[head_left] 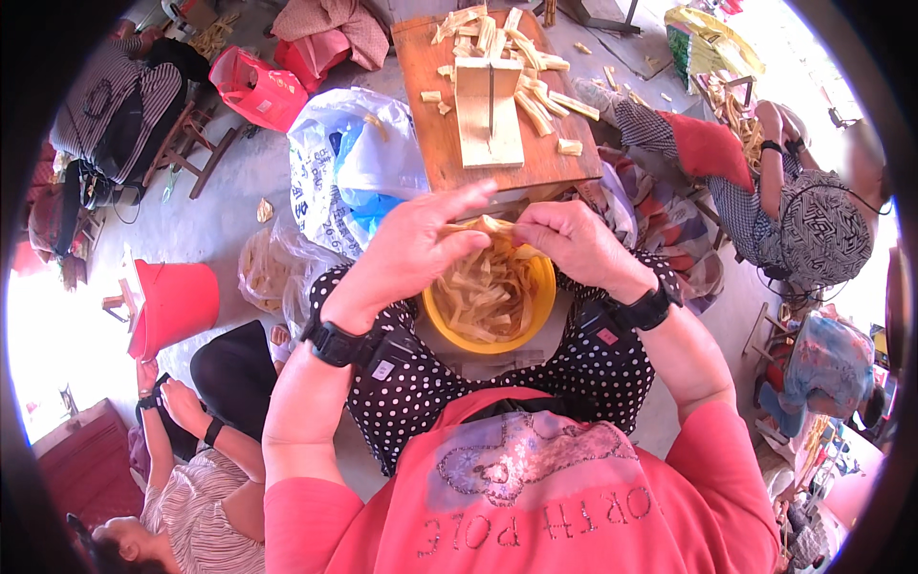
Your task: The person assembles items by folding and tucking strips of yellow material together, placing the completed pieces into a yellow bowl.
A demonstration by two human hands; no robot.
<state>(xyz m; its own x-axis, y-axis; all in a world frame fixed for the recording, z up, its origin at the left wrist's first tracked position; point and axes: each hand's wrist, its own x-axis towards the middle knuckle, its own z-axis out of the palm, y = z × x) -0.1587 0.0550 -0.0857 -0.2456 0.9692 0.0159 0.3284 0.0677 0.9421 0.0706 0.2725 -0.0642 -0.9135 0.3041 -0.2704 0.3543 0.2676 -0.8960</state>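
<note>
A pale yellow fibrous strip is held between my two hands, over a yellow basin. My left hand has its thumb against the strip's left part, and its upper fingers stretch out above it. At the other end, my right hand pinches the strip between thumb and bent fingers. Long, thin, pale peelings fill the basin, which sits between my knees. Just beyond my hands is a wooden board, bearing a pale wooden block with a dark upright slit.
Pale cut sticks lie heaped on the board. Left of it stands a white plastic bag; farther left are a red bucket and a red bag. Seated people occupy both sides.
</note>
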